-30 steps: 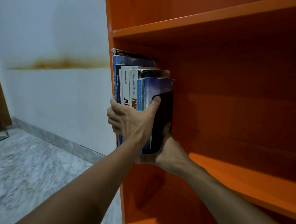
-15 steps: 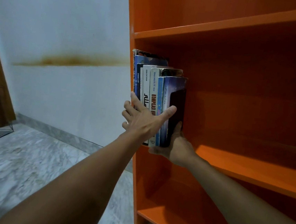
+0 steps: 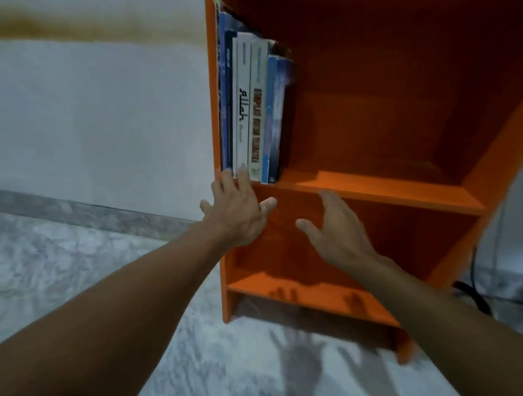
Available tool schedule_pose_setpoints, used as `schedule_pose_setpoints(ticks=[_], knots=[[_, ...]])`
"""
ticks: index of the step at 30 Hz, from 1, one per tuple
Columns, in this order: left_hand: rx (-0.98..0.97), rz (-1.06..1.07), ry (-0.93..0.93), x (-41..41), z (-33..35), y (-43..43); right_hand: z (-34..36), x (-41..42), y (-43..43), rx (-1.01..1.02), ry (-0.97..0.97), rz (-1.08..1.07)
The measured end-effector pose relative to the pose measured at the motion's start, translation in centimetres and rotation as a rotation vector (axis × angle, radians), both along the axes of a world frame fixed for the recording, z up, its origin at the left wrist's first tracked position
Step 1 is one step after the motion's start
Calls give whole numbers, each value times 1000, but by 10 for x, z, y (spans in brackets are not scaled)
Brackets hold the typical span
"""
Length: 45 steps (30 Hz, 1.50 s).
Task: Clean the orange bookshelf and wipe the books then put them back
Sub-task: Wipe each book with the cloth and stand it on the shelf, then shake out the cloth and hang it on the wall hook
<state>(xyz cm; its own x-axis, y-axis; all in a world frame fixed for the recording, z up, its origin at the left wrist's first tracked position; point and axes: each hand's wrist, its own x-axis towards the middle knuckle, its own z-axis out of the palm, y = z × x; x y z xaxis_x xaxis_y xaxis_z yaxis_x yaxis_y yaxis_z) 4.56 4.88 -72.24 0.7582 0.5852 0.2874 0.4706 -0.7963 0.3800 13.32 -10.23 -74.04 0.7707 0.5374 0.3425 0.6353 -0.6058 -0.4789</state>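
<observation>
Nearest me, my left hand (image 3: 236, 209) and right hand (image 3: 338, 232) are both spread open and hold nothing, just in front of the shelf (image 3: 391, 192). The left fingertips reach the foot of the books (image 3: 255, 111); through the blur I can't tell if they touch. The books stand upright at the far left of the middle board, against the side panel. I judge them put back, and with no cloth in sight the task looks about done.

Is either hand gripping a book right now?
No, the left hand and right hand are both spread open, while the books stand on the orange bookshelf.
</observation>
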Motion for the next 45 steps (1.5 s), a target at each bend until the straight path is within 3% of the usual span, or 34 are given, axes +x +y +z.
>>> schedule_pose_setpoints(ticks=[6, 12, 18, 24, 29, 35, 42, 45], knots=[[26, -195, 191, -32, -52, -67, -54, -54, -76, -362, 48, -69], [161, -452, 618, -60, -94, -109, -91, -77, -116, -820, 110, 51], [193, -536, 885, -71, -166, -116, -157, -87, -125, -867, 222, 162], [59, -549, 1037, -94, -265, -116, -253, -106, -135, -783, 329, 244], [-163, -591, 948, -116, -308, -124, -304, -114, -131, -740, 408, 309], [-243, -552, 854, -122, -357, -132, -336, -110, -133, -665, 470, 283], [-426, -510, 647, -131, -351, -144, -319, -91, -152, -274, 764, 150], [-574, -446, 427, -118, -329, -141, -299, -84, -159, -97, 876, 72]])
